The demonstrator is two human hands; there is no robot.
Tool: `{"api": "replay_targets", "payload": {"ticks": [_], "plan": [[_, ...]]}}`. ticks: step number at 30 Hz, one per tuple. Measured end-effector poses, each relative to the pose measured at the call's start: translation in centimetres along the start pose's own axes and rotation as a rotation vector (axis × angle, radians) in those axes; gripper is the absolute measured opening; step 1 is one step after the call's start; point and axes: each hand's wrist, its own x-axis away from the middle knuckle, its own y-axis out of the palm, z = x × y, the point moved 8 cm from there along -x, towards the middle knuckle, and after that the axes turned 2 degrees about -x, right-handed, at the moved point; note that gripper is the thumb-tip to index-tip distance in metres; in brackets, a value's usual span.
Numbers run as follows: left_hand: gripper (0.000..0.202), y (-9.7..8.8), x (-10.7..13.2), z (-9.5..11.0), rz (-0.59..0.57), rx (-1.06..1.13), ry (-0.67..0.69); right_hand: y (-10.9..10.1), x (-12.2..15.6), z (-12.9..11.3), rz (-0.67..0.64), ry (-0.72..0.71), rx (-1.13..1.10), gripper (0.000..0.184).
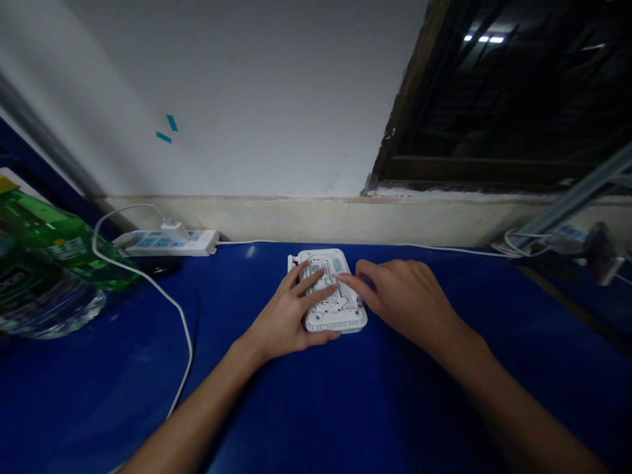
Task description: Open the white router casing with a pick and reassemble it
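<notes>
A white router-like box (pixel 344 320) with a perforated face and printed labels lies flat on the blue tabletop. My left hand (pixel 288 315) rests on it from the left, fingers spread over the face and the thumb along its near edge. At the box's right side is my right hand (pixel 402 289), its fingers curled and the index fingertip touching the perforated face. A small purplish bit shows below the curled fingers; what it belongs to is mostly hidden by the hand.
A white power strip (pixel 202 243) with a plug in it sits by the wall. Its white cable (pixel 184 316) loops across the table at left. Green bottles (pixel 64 240) stand at far left. A metal bar (pixel 577 194) slants in at right.
</notes>
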Motion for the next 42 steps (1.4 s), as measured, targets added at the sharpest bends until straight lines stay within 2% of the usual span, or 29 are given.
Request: {"api": "replay_targets", "payload": {"ticks": [4, 8, 12, 14, 17, 19, 23, 25, 29, 32, 34, 36, 39, 42], "plan": [[0.086, 0.1, 0.0, -0.2, -0.032, 0.016, -0.017, 1.1, -0.4, -0.8, -0.18, -0.193, -0.175, 0.031], [0.086, 0.2, -0.1, -0.2, -0.058, 0.032, -0.022, 1.0, 0.3, -0.7, -0.216, -0.331, -0.334, 0.024], [0.087, 0.2, -0.2, -0.3, -0.068, 0.037, -0.026, 0.6, 1.5, -0.6, -0.226, -0.402, -0.381, 0.036], [0.088, 0.2, -0.2, -0.4, -0.071, 0.033, -0.033, 0.5, 1.6, -0.6, -0.215, -0.368, -0.33, 0.035], [0.088, 0.2, -0.1, -0.3, -0.071, 0.016, -0.034, 0.7, 1.0, -0.4, -0.196, -0.219, -0.161, 0.023], [0.087, 0.1, -0.1, -0.2, -0.069, -0.001, -0.026, 0.8, 0.6, -0.7, -0.175, -0.172, -0.082, 0.028], [0.086, 0.0, -0.2, -0.1, -0.059, -0.027, -0.012, 0.8, 1.0, -2.4, -0.143, -0.337, -0.145, 0.019], [0.087, 0.1, -0.3, -0.2, -0.058, -0.029, -0.011, 0.7, 1.6, -2.5, -0.136, -0.405, -0.198, 0.023], [0.087, 0.4, -0.3, -0.4, -0.073, -0.027, -0.015, 0.6, 2.3, -1.4, -0.177, -0.413, -0.325, 0.043], [0.087, 0.3, -0.2, -0.4, -0.074, -0.021, -0.016, 0.3, 2.4, -0.9, -0.233, -0.398, -0.419, 0.047], [0.087, 0.3, -0.2, -0.5, -0.07, -0.012, -0.02, -0.1, 2.2, -1.0, -0.225, -0.409, -0.458, 0.05], [0.087, 0.2, -0.2, -0.5, -0.072, -0.003, -0.028, -0.2, 2.0, -1.1, -0.177, -0.397, -0.46, 0.042], [0.086, 0.2, -0.3, -0.4, -0.074, -0.001, -0.035, 0.7, 1.7, -0.8, -0.123, -0.297, -0.427, 0.012], [0.087, 0.2, -0.3, -0.5, -0.077, -0.003, -0.036, 1.6, 1.7, -0.5, -0.035, -0.218, -0.487, 0.013]]}}
